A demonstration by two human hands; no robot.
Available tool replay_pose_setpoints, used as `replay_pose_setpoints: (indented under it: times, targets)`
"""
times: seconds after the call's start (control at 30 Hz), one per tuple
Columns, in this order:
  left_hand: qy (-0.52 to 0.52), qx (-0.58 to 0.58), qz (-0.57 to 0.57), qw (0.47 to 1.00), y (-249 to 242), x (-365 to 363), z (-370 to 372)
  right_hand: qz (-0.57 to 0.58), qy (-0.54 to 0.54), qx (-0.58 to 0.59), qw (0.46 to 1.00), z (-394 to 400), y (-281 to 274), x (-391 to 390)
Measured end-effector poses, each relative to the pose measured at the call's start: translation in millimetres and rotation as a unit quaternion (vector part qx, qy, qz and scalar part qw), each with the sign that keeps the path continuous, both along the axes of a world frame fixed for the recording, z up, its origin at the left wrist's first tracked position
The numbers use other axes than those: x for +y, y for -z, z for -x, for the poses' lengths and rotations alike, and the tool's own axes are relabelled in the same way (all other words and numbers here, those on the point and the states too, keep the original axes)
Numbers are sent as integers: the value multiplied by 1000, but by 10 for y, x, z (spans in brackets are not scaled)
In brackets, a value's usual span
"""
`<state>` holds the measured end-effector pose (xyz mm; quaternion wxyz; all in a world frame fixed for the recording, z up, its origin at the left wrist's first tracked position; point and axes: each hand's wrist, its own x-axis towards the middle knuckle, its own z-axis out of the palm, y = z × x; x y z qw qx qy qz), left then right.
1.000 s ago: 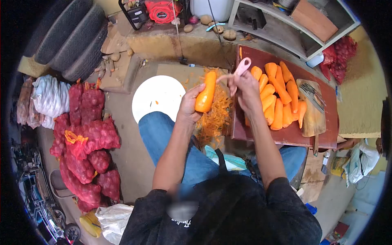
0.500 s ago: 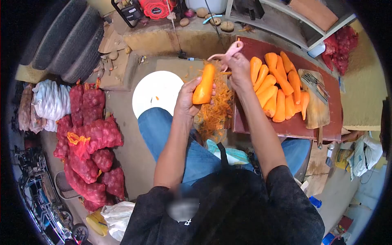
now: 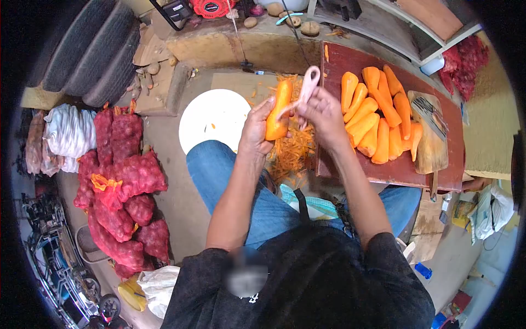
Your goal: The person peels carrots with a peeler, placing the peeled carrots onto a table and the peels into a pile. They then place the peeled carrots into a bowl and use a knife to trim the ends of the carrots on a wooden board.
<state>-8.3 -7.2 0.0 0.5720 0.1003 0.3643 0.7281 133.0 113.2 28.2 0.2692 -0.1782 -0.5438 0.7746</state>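
Observation:
My left hand is wrapped round a thick orange carrot, which stands roughly upright with its blunt end toward me. A pink peeler is gripped in my right hand, its head lying against the carrot's right side. Below and behind the carrot, a heap of orange peelings covers the floor. Several peeled carrots lie in a pile on a dark red board-like surface to the right of my right hand.
A white round lid or plate lies left of my hands. A wooden cutting board with a knife and fork-like utensils is beside the carrots. Red mesh sacks and stacked tires stand at left.
My right hand has come down and toward me, bringing the peeler from beyond the carrot's top to its side. The carrot stays in my left hand; the view has shifted slightly.

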Motion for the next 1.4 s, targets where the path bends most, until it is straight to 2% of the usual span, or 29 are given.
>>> replay_pose_setpoints:
  times: [0.17, 0.2, 0.3, 0.4, 0.43, 0.53, 0.63, 0.67, 0.8, 0.9, 1.0, 1.07, 1.1, 1.17, 1.3, 1.4]
  targets:
    - [-29, -13, 5, 999, -32, 12, -22, -55, 146, 45, 987, 457, 263, 675]
    - [-37, -10, 3, 999, -23, 16, -7, -11, 152, 50, 987, 441, 219, 730]
    - [-67, -9, 37, 997, 12, 64, -6, -20, 91, 36, 995, 189, -85, 421]
    - [-43, -43, -20, 998, 123, 63, 90, -1, 32, -15, 999, 17, -180, -190]
    - [-59, -24, -9, 998, 101, 67, 74, 13, 17, -35, 999, -2, -206, -304]
    - [-97, 11, 13, 995, 39, 94, 8, 10, -8, -38, 999, 69, -60, -123]
    - [-114, 19, 23, 993, -28, 43, -4, -37, 91, 14, 995, 341, 158, 219]
    - [-115, 33, 28, 992, -67, 22, -18, -9, 118, 26, 993, 344, 161, 350]
    - [-126, 65, 41, 989, 22, 62, -27, -29, 58, -5, 998, 173, -119, 148]
    - [-131, -25, -9, 991, -35, 125, -51, -21, -33, -58, 998, 75, -262, -281]
    - [-161, 22, -11, 987, 145, 134, -18, -42, 42, -25, 998, 154, -51, -144]
    - [-150, 34, 18, 988, 54, 79, -19, -50, 106, 4, 993, 249, 44, 73]
    - [-145, 40, 31, 988, 14, 65, -16, -15, 116, 17, 993, 244, -5, 151]
    - [-145, 30, 20, 989, 94, 75, 23, -26, 71, 24, 997, 176, -69, 184]
    - [-135, -14, -3, 991, 26, 110, -21, -32, -73, -54, 995, 11, -176, -150]
    - [-96, -5, -6, 995, 55, 87, -18, -19, 97, 15, 995, 133, 151, 235]
